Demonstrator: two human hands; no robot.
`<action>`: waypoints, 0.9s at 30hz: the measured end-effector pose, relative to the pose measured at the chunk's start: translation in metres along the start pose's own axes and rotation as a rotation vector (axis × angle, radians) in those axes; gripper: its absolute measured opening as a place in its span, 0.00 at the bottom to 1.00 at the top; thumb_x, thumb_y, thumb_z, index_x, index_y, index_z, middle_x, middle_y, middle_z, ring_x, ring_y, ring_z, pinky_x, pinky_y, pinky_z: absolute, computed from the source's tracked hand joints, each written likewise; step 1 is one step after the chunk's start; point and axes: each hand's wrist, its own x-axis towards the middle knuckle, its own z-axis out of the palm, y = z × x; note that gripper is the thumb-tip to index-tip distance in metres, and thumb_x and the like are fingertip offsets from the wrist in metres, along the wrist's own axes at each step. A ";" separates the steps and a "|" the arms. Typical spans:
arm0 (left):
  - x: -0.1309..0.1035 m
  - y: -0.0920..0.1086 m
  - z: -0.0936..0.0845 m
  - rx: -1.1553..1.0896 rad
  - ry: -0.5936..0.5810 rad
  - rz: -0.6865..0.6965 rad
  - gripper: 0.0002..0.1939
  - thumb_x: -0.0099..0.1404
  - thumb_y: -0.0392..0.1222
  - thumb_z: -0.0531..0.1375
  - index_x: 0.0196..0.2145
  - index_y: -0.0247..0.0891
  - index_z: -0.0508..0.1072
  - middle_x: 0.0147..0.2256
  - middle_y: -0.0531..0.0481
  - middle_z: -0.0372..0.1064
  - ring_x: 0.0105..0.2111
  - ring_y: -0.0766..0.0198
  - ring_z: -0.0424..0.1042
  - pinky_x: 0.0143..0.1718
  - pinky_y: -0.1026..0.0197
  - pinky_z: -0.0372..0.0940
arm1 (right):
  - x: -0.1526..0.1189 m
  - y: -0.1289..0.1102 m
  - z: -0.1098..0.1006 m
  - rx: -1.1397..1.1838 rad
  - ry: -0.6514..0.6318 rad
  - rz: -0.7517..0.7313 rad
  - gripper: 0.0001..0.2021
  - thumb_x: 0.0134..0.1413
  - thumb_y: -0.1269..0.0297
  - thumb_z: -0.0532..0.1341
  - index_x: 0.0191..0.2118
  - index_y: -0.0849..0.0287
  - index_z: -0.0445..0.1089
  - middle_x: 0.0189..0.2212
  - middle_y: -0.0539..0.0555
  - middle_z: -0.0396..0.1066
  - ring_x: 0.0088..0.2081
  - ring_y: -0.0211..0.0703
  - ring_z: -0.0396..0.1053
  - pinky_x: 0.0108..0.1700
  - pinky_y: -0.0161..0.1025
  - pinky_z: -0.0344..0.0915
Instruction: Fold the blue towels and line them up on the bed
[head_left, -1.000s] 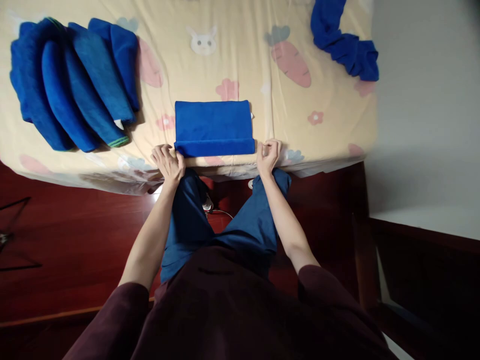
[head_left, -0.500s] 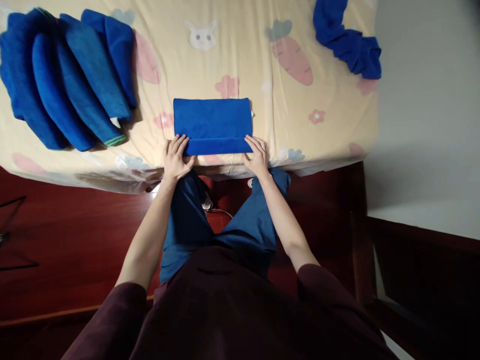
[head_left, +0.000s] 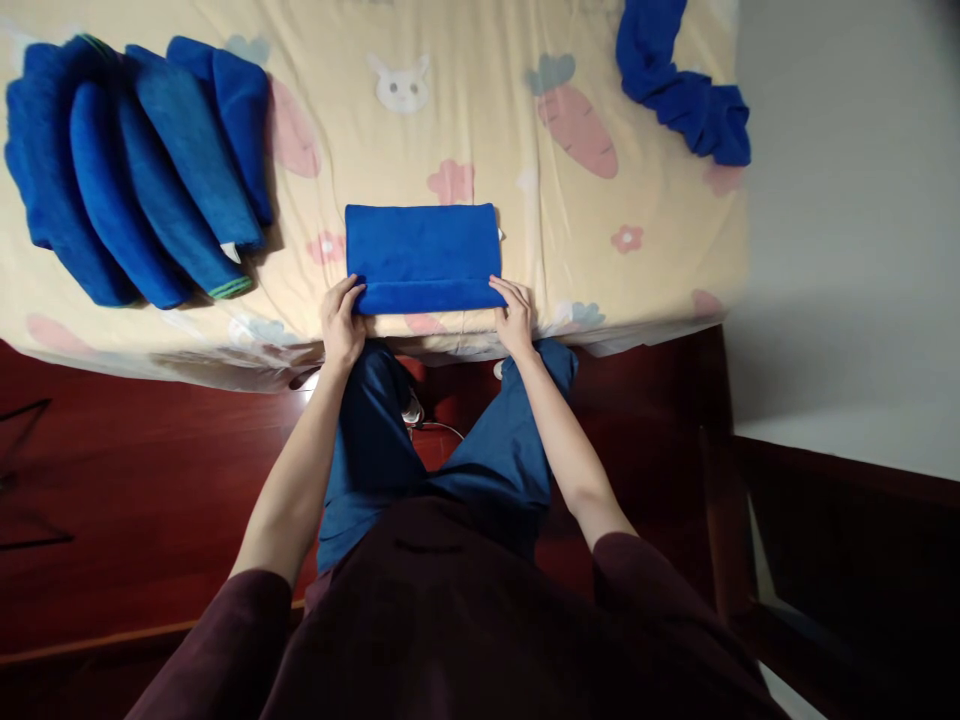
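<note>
A blue towel point(head_left: 422, 243) lies flat near the front edge of the bed, its near edge folded over into a band. My left hand point(head_left: 344, 318) grips the left end of that band, thumb below and fingers on top. At the right end, my right hand point(head_left: 514, 316) pinches the band in the same way. A small white tag sticks out from the towel's right side. The underside of the band and the thumb tips are hidden.
Several rolled or folded blue towels point(head_left: 142, 180) lie in a row at the left. A crumpled blue cloth point(head_left: 682, 95) is at the far right. The bed's patterned sheet point(head_left: 570, 220) drops off just in front of my knees. A pale wall point(head_left: 847, 250) stands at the right.
My left thumb has gone from beside the band to under its edge, and both hands now close on the band's ends. The view has shifted slightly.
</note>
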 end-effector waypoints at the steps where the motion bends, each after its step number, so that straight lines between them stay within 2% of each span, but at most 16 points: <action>1: -0.001 -0.001 -0.001 -0.004 0.012 -0.010 0.31 0.60 0.31 0.54 0.60 0.46 0.71 0.64 0.46 0.66 0.67 0.52 0.62 0.71 0.44 0.55 | 0.000 0.001 0.000 0.005 0.002 0.002 0.32 0.53 0.80 0.50 0.61 0.53 0.71 0.62 0.53 0.71 0.65 0.47 0.64 0.71 0.55 0.60; 11: 0.001 -0.004 0.000 0.027 0.048 -0.045 0.30 0.58 0.27 0.51 0.55 0.43 0.75 0.58 0.44 0.72 0.61 0.49 0.65 0.65 0.41 0.58 | 0.002 0.006 0.008 0.036 0.071 0.039 0.34 0.49 0.82 0.50 0.61 0.54 0.71 0.59 0.54 0.73 0.62 0.48 0.66 0.69 0.54 0.61; 15: -0.001 -0.002 -0.002 0.053 0.038 -0.065 0.30 0.57 0.27 0.51 0.55 0.43 0.74 0.55 0.43 0.73 0.59 0.48 0.65 0.64 0.40 0.58 | 0.001 0.009 0.011 0.029 0.112 0.061 0.30 0.54 0.79 0.51 0.60 0.53 0.71 0.56 0.56 0.74 0.61 0.50 0.67 0.67 0.54 0.63; 19: -0.003 -0.008 0.000 0.020 0.065 -0.094 0.27 0.59 0.30 0.52 0.55 0.41 0.73 0.52 0.39 0.71 0.59 0.46 0.64 0.63 0.40 0.58 | 0.002 0.017 0.017 0.039 0.175 0.074 0.23 0.65 0.71 0.51 0.62 0.53 0.67 0.54 0.58 0.73 0.60 0.50 0.68 0.64 0.55 0.67; 22: -0.004 -0.014 0.005 -0.006 0.124 -0.149 0.22 0.66 0.35 0.54 0.57 0.41 0.69 0.53 0.37 0.68 0.59 0.45 0.64 0.64 0.40 0.58 | 0.002 0.021 0.023 0.052 0.219 0.106 0.20 0.71 0.61 0.51 0.63 0.54 0.65 0.51 0.59 0.72 0.55 0.49 0.71 0.59 0.52 0.71; 27: -0.006 -0.015 0.009 -0.001 0.207 -0.171 0.19 0.76 0.50 0.49 0.59 0.42 0.62 0.54 0.37 0.65 0.57 0.51 0.68 0.61 0.46 0.62 | 0.002 0.018 0.026 0.081 0.269 0.150 0.24 0.74 0.50 0.47 0.66 0.56 0.61 0.44 0.58 0.71 0.47 0.46 0.75 0.53 0.48 0.73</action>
